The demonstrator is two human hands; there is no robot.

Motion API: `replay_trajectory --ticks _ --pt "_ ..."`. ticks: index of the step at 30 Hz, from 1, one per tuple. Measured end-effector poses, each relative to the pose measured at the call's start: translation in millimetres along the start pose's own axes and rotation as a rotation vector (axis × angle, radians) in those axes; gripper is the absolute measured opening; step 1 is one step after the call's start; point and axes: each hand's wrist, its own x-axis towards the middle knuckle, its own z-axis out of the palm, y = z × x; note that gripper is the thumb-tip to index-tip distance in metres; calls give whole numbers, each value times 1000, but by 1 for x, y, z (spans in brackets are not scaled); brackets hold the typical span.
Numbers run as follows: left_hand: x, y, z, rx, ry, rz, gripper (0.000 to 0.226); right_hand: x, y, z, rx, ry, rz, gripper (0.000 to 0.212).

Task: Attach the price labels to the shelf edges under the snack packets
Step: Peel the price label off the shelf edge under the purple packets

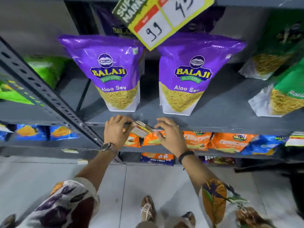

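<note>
Dim, soft overhead light glares on the purple packets (115, 71); wide-angle bending and blur toward edges.

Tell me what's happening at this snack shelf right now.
A person is fitting a price label to the grey shelf edge below two purple Balaji Aloo Sev packets. The left hand grips the label's left end, along with what looks like a pen, while the right hand hovers open at its other end. The label sits tilted, not yet flat on the edge. Another label, marked 99 and 45, hangs overhead.
</note>
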Motion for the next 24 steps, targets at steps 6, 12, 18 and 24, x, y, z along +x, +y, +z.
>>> replay_trajectory --ticks 6,12,18,24 --pt "12 12 -3 -64 -9 108 24 4 1 15 -200 7 29 7" --pt "13 7 -6 -5 -15 141 14 4 -1 20 -182 31 17 10" --pt "2 3 -4 -138 6 -51 20 7 0 6 -65 -15 42 15" --pt "-17 -12 -1 -38 -62 32 20 1 4 -1 -37 -87 28 8"
